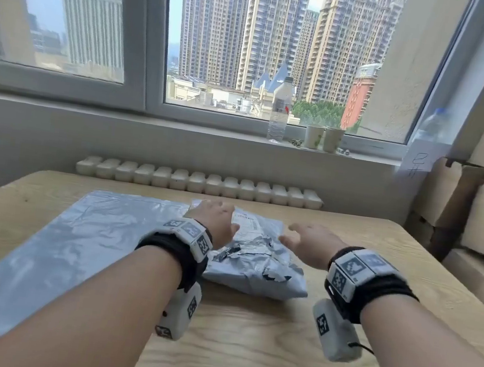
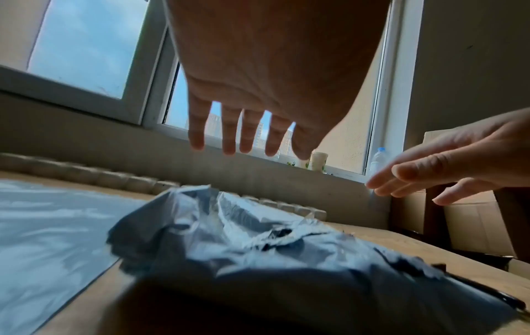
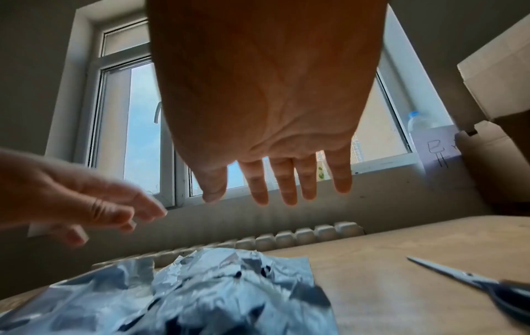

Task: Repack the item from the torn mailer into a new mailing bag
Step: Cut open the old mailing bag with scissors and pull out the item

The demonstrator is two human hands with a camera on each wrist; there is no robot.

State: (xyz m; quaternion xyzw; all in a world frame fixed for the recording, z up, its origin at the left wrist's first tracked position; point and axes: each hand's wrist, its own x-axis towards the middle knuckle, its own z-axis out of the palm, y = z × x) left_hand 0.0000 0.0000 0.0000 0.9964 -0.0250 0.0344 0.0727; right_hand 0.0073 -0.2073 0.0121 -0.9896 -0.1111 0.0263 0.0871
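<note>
**Bare forearms, banded wrists**

Both forearms are bare, with no sleeves. Each wrist wears a black fabric strap carrying white blocks printed with black-and-white square markers. A white, rounded camera pod hangs under each wrist, also marked; a thin black cable leaves the right one.

Unreadable print on the torn mailer's label; illegible scrawl on paper sheet.

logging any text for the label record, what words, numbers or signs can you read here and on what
Shipping label on the torn mailer: printed lines, too small and blurred to read.
Paper sheet taped by the windowsill: handwritten marks, not legible as words.
Water bottle label: too small to read.
Wrist bands: square coded markers, no words.
</note>
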